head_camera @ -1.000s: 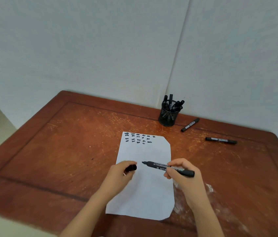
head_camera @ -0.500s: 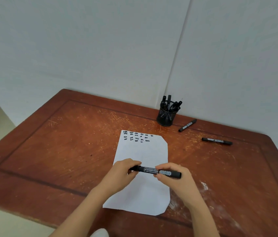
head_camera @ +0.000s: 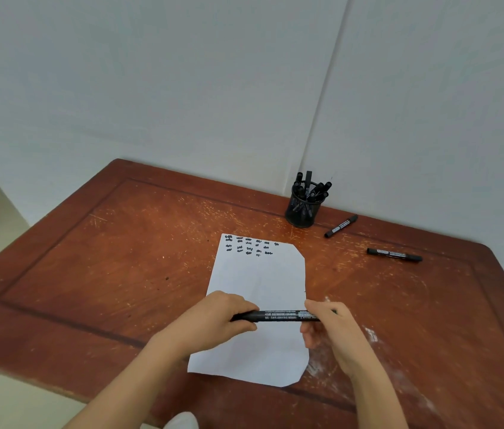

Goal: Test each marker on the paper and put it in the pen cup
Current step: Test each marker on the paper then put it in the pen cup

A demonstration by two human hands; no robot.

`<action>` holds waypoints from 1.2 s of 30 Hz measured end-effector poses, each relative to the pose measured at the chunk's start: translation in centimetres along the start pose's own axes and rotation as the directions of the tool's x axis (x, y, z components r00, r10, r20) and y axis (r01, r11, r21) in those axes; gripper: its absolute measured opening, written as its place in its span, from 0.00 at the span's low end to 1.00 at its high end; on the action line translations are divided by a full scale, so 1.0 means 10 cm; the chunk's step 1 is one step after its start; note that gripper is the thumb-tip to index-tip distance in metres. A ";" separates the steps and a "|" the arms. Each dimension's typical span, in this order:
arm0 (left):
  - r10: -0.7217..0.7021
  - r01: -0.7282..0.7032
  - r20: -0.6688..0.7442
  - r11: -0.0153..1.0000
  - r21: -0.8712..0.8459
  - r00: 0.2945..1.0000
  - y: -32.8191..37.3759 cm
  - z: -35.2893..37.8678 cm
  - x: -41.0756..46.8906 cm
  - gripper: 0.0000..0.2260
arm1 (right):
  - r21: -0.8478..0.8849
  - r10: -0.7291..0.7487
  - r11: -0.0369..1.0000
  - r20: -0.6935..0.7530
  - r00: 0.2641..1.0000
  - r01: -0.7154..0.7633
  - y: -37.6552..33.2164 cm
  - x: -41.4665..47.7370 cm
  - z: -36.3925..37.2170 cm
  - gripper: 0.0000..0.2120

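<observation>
Both hands hold one slim black marker (head_camera: pixel 278 315) with pale print along its barrel, level and crosswise over the near half of a sheet of white paper (head_camera: pixel 257 274) whose two right corners are clipped. The left hand (head_camera: pixel 216 320) curls fingers and thumb round the marker's left end and hides it (whether a cap sits there cannot be told). The right hand (head_camera: pixel 331 326) grips the right end between thumb and curled fingers. The paper lies flat on a worn reddish-brown wooden table (head_camera: pixel 120 258), about midway between its left and right edges, with its near end close to the table's near edge. Short black test strokes (head_camera: pixel 250 246) stand in rows at the sheet's far left corner. At the table's far edge, against the pale wall (head_camera: pixel 182 88), stands a black wire-mesh pen cup (head_camera: pixel 301 213), upright, with several black markers (head_camera: pixel 314 188) leaning in it. Just right of the cup and apart from it, a second black marker (head_camera: pixel 341 226) lies slanted on the wood. A third black marker (head_camera: pixel 394 254) lies nearer the right edge, almost parallel to the far edge and well apart from the paper.
</observation>
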State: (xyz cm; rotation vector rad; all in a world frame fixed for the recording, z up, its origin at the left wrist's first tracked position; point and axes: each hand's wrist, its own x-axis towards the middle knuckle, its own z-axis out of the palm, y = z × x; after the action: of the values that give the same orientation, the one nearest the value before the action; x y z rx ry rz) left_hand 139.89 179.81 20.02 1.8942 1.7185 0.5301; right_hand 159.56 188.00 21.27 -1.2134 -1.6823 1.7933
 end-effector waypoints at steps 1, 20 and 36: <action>0.013 -0.013 0.001 0.999 0.049 1.000 0.01 -0.01 0.00 0.10 | 0.003 0.000 1.000 -0.003 1.000 0.000 0.00 0.01 0.00 0.25; 0.403 -0.159 -0.270 0.764 0.626 0.874 0.01 0.06 0.08 0.10 | 0.327 0.232 0.915 0.054 0.971 -0.237 0.03 0.15 0.00 0.28; -0.011 0.060 -0.165 0.952 0.300 0.986 -0.02 0.15 0.27 0.11 | 0.386 0.126 0.919 -0.087 0.988 -0.083 -0.04 0.13 0.03 0.05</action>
State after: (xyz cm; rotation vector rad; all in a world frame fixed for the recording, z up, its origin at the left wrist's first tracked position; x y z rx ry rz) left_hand 140.95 182.28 18.56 2.0728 2.0344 0.4341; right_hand 158.48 188.88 21.20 -1.2163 -1.1524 1.9611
